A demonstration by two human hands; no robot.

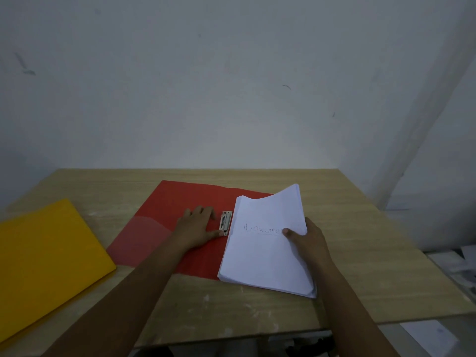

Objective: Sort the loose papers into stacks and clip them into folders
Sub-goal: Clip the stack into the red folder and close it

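On the wooden table (360, 228) lie two folders, one stack of paper and two hands at work. One red folder (180, 199) lies open and flat at the centre of the table, its left leaf bearing one translucent corner pocket (144, 235) at about eight o'clock from the folder's middle. One metal clip (226, 222) sits along the folder's spine, at the centre of the open spread. One yellow folder (43, 256) lies closed at about nine o'clock from the red one, near it but apart, reaching to the table's left edge.

The left hand (199, 226) lies flat on the red folder with fingers straight and spread, pressing the left leaf down; its thumb tip touches the lower end of the clip. The right hand (307, 238) grasps the one stack of white papers (262, 253) at the stack's right edge, thumb on top of the top sheet and the fingers hidden beneath. That stack lies over the folder's right leaf, at three o'clock from the clip and just beside it, its far right corner lifted and curled upward. Handwriting on the top sheet reads "Dokumen", partly covered by the thumb.

Behind the table, at twelve o'clock, stands a plain pale wall (231, 86).
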